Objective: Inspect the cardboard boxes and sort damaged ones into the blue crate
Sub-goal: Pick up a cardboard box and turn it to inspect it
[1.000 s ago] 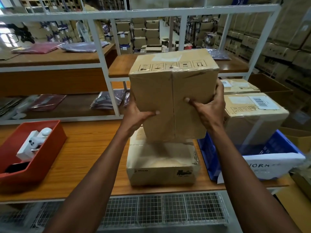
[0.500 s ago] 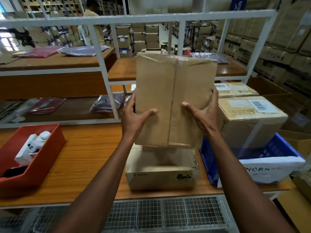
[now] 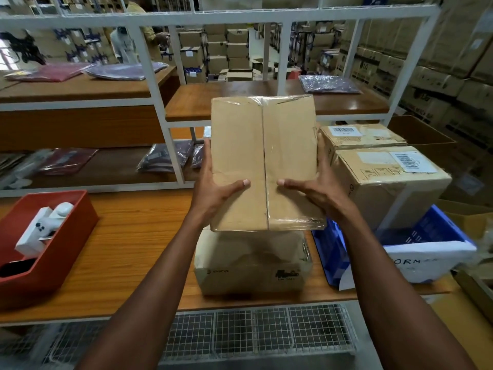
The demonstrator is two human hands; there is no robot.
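Stretching across the view, the wooden surface (image 3: pixel 128 244) is carrying a blue crate (image 3: pixel 437 231) at the right, with two boxes (image 3: pixel 386 182) sitting in it, and a red bin (image 3: pixel 53 252) at the left. Another box (image 3: pixel 253 263) is resting on the surface in the middle. Above it, a taped cardboard box (image 3: pixel 264 161) is being held up, the left hand (image 3: pixel 213 190) and right hand (image 3: pixel 317 188) gripping its opposite sides, thumbs lying across the near face.

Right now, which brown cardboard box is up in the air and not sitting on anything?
The taped brown cardboard box gripped between the left hand and right hand. The other boxes rest on the table or in the blue crate.
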